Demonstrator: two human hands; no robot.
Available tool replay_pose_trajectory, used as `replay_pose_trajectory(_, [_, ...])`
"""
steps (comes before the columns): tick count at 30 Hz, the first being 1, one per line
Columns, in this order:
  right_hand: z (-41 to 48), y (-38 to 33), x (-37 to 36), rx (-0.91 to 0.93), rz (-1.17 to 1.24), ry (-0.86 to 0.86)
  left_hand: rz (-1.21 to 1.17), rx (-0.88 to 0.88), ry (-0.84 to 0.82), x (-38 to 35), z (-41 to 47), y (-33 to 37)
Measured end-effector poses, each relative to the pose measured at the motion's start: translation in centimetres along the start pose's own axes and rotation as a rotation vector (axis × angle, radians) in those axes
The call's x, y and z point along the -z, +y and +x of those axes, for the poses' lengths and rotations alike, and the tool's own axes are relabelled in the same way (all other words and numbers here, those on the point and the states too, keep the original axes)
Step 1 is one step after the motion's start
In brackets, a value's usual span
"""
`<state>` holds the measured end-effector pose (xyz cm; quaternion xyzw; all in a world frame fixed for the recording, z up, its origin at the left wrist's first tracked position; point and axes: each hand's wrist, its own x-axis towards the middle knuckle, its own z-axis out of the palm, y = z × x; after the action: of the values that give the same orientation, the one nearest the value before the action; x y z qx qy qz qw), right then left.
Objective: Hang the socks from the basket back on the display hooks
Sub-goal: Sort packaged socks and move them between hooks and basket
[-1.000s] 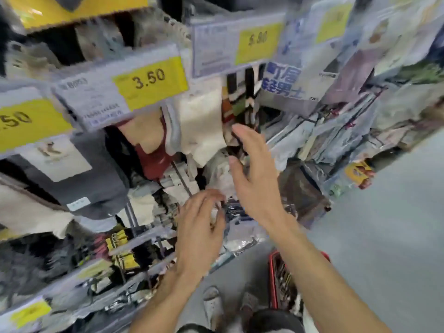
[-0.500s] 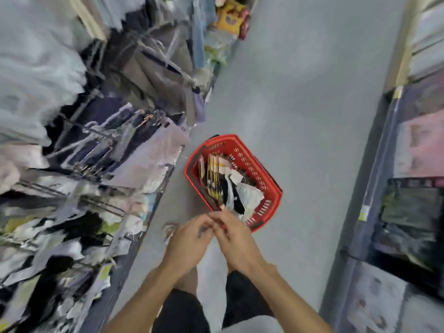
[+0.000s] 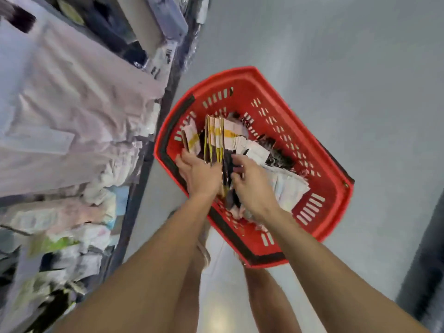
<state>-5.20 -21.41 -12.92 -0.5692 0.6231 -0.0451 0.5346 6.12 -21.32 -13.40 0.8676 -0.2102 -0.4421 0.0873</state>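
socks (image 3: 216, 138) in carded packs stand and lie in the red basket (image 3: 319, 164) on the grey floor (image 3: 336, 56) beside the display rack (image 3: 72, 104). your left hand (image 3: 199, 174) cups the upright packs; your right hand (image 3: 252, 186) pinches a dark pack among them.

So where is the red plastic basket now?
In the head view, the red plastic basket sits on the grey floor just right of the display rack, with both hands reaching into it.
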Motion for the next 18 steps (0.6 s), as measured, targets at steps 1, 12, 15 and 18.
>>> replay_pose_trajectory(1, [2.2,0.1,-1.5,0.012,0.030,-0.002,-0.030,0.016,0.024,-0.7,1.5,-0.4])
replay_pose_trajectory(12, [14.0,2.9,-6.0,-0.240,-0.016,0.139,0.228,-0.149,-0.035,-7.0,7.9,-2.5])
replay_pose_trajectory(15, [13.1,3.0,-5.6,-0.242,0.041,0.155,0.054,-0.010,0.029,-8.2,7.8,-2.2])
replay_pose_trajectory(18, [11.4,3.1,-5.2,-0.219,0.033,0.165,-0.228,0.160,0.058,-8.0,8.2,-3.0])
